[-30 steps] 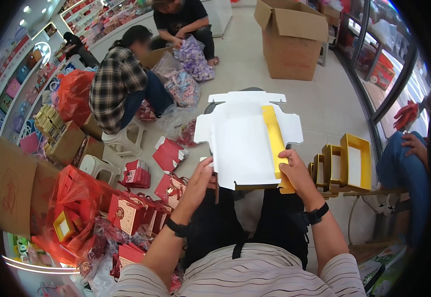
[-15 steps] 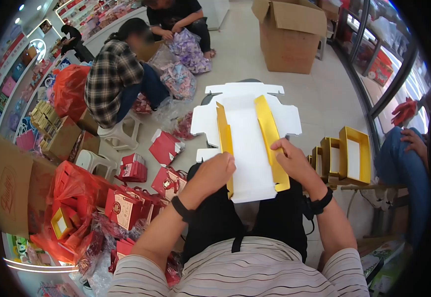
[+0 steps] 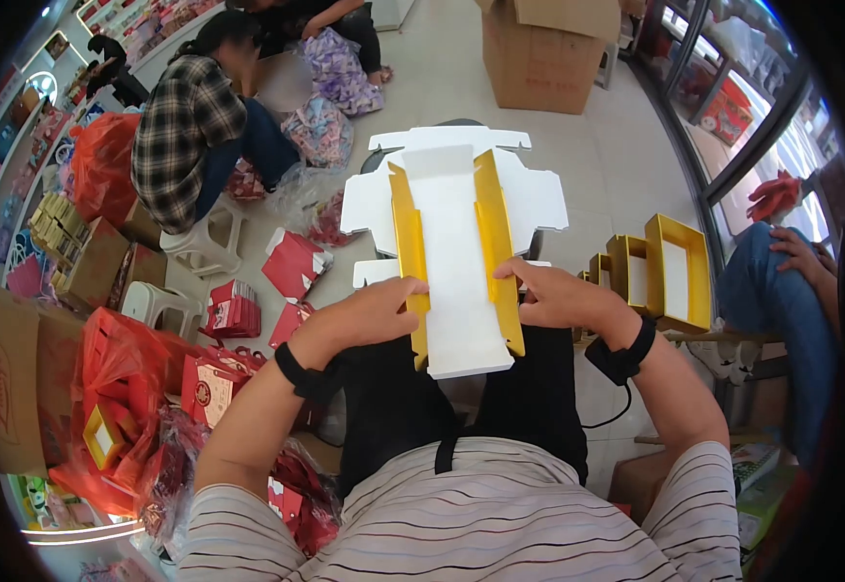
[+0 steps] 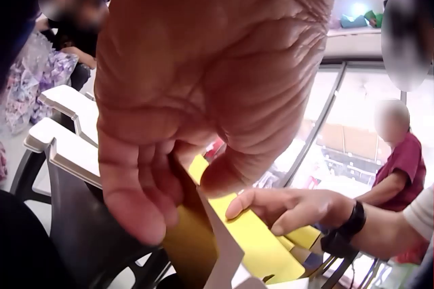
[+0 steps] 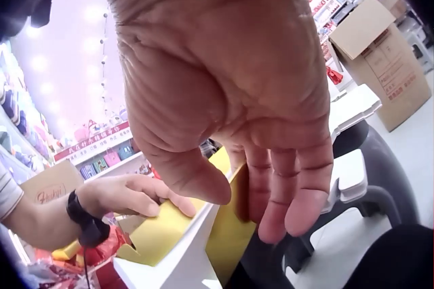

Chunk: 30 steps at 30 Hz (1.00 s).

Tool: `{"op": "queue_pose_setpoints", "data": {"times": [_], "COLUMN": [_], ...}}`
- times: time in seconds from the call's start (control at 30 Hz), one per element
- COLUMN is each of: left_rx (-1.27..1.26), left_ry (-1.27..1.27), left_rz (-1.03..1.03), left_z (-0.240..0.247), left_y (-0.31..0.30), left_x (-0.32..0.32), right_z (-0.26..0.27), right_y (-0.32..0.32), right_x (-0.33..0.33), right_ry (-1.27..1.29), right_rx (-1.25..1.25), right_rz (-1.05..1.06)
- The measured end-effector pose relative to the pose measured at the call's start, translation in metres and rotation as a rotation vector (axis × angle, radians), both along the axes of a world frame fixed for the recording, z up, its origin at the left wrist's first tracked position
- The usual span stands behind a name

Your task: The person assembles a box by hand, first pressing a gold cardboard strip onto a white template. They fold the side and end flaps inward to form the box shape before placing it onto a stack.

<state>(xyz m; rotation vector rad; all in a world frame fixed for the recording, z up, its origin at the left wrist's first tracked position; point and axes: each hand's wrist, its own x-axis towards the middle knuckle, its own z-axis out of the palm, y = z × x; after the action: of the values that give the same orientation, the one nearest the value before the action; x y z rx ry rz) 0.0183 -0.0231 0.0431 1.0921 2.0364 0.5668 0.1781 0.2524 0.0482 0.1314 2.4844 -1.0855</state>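
A flat white card blank (image 3: 456, 252) with yellow outer faces lies over the black-trousered lap and a dark seat, both long sides folded up as yellow walls. My left hand (image 3: 369, 310) pinches the left yellow wall (image 3: 408, 233) between thumb and fingers; in the left wrist view the hand (image 4: 210, 79) has the card edge between them. On the other side my right hand (image 3: 568, 301) pinches the right yellow wall (image 3: 495, 228); the right wrist view shows that hand (image 5: 224, 86) with its thumb inside and fingers outside the wall.
Yellow box trays (image 3: 674, 276) stand at the right beside a seated person's knee. Red bags (image 3: 233, 310) and an orange-red plastic bag (image 3: 117, 388) lie at the left. Ahead are a large carton (image 3: 543, 63), a white stool (image 3: 204, 238) and people crouching over plastic bags.
The left wall has been folded up, and both long walls now stand along the white middle strip. Both hands have shifted to grip these walls. The head view has moved slightly.
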Motion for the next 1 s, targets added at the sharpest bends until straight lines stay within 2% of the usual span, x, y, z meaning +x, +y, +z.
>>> {"op": "queue_pose_setpoints", "data": {"times": [0.07,0.17,0.27,0.4,0.67,0.77,0.87,1.0], "left_rx": [0.008,0.116,0.026,0.095,0.108,0.075,0.145,0.175], "left_ry": [0.008,0.119,0.018,-0.053,-0.238,-0.092,-0.123,0.115], "left_rz": [-0.138,-0.224,-0.169,-0.123,-0.033,-0.045,-0.017,-0.032], "left_z": [-0.015,-0.030,-0.013,-0.021,-0.005,-0.012,-0.014,-0.018], "left_y": [-0.011,-0.021,-0.017,-0.023,-0.028,-0.026,-0.022,-0.022], "left_x": [-0.009,-0.021,-0.015,-0.013,-0.006,-0.010,-0.008,0.009], "right_z": [-0.006,-0.008,-0.007,-0.008,-0.012,-0.025,-0.035,-0.041], "right_y": [0.003,0.005,0.008,0.007,0.000,-0.005,-0.007,-0.008], "right_x": [-0.001,-0.002,-0.003,-0.001,0.000,-0.001,-0.005,-0.004], "right_ry": [0.041,0.034,0.018,0.032,0.277,0.414,0.541,0.582], "right_rx": [0.023,-0.018,-0.053,-0.061,-0.075,-0.095,-0.073,-0.114], "right_rz": [0.020,0.034,0.020,-0.019,-0.079,-0.055,-0.058,-0.126]}}
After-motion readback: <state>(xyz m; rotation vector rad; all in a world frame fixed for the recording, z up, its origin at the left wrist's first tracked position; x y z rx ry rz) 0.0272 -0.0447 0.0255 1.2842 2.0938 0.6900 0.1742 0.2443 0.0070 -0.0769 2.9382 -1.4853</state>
